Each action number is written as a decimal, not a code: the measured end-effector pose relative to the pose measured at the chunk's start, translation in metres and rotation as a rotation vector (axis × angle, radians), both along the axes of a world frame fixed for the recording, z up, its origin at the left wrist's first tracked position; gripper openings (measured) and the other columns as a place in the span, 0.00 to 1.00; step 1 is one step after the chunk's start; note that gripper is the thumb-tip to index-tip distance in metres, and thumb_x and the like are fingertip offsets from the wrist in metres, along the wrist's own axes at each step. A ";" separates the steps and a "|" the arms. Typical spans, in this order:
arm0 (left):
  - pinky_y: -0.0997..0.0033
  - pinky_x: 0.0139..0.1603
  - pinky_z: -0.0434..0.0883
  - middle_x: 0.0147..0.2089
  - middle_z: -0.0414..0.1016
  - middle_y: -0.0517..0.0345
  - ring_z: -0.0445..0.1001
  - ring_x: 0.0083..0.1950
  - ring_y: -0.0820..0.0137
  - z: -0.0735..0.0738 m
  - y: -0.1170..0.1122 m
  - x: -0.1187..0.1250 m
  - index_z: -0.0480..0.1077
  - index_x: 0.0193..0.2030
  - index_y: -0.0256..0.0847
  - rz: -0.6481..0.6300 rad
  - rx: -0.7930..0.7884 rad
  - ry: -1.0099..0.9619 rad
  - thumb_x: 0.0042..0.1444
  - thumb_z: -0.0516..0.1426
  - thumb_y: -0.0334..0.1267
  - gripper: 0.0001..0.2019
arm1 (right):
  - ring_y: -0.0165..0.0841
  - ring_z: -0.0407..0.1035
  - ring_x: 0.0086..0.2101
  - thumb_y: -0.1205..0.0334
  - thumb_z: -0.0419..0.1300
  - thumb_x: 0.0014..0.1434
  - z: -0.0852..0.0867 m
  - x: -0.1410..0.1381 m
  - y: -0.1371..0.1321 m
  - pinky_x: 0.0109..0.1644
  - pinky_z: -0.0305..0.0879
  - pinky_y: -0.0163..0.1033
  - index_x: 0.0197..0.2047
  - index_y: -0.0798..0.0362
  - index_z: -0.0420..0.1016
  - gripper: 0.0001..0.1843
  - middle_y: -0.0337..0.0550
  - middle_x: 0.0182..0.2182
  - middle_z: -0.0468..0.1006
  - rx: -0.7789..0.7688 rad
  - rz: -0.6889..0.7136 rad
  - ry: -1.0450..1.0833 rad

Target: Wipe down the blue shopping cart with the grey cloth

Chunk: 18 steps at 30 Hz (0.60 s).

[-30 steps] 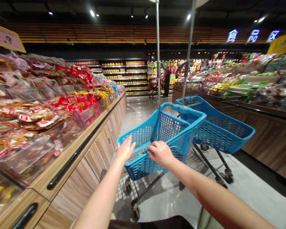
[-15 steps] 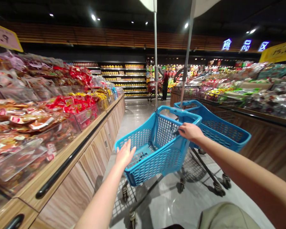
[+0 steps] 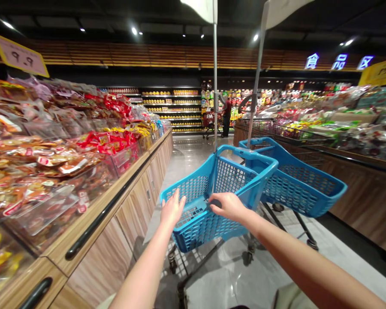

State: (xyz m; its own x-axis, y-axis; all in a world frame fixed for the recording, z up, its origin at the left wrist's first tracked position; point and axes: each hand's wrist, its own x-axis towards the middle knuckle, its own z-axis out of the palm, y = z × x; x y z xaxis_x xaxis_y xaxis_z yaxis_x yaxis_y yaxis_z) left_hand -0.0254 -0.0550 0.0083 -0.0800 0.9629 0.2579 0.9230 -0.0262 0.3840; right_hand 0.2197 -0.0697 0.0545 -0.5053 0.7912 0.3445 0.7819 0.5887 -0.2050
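Note:
A light blue plastic shopping cart (image 3: pixel 241 161) stands in the aisle right in front of me, its basket tilted up at the far end. My left hand (image 3: pixel 172 209) lies open, fingers stretched, against the basket's near left rim. My right hand (image 3: pixel 229 206) hovers over the near rim with fingers curled. A small dark shape shows at its fingertips; I cannot make out what it is. A thin grey pole (image 3: pixel 215 86) rises from the cart's far end.
A second, darker blue cart (image 3: pixel 304 182) with its own pole stands just right of mine. A wooden counter (image 3: pixel 116 201) piled with packaged snacks (image 3: pixel 51 150) runs along the left. Another counter (image 3: pixel 363 189) lines the right. A person (image 3: pixel 226 116) stands far down the aisle.
My right hand reached out to the cart's far rim, then came back to the near rim. My left hand stayed at the near left rim.

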 end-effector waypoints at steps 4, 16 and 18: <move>0.38 0.68 0.47 0.69 0.58 0.42 0.60 0.68 0.56 0.000 0.000 0.001 0.50 0.70 0.37 0.003 0.012 0.011 0.67 0.41 0.51 0.30 | 0.36 0.76 0.39 0.58 0.57 0.57 0.005 -0.010 0.006 0.43 0.66 0.37 0.38 0.45 0.80 0.10 0.37 0.34 0.82 -0.064 0.059 -0.001; 0.37 0.67 0.48 0.65 0.65 0.40 0.63 0.66 0.56 0.001 0.000 0.003 0.50 0.70 0.37 -0.025 -0.029 0.048 0.66 0.43 0.51 0.30 | 0.31 0.73 0.33 0.58 0.56 0.60 -0.009 0.005 0.013 0.37 0.65 0.33 0.43 0.47 0.79 0.12 0.41 0.36 0.78 0.100 0.209 -0.168; 0.38 0.67 0.48 0.65 0.66 0.40 0.64 0.66 0.56 0.004 -0.004 0.007 0.51 0.70 0.38 -0.022 -0.041 0.072 0.66 0.44 0.50 0.30 | 0.30 0.72 0.33 0.59 0.57 0.58 -0.003 0.032 0.026 0.36 0.63 0.32 0.41 0.46 0.79 0.11 0.40 0.35 0.78 0.149 0.182 -0.206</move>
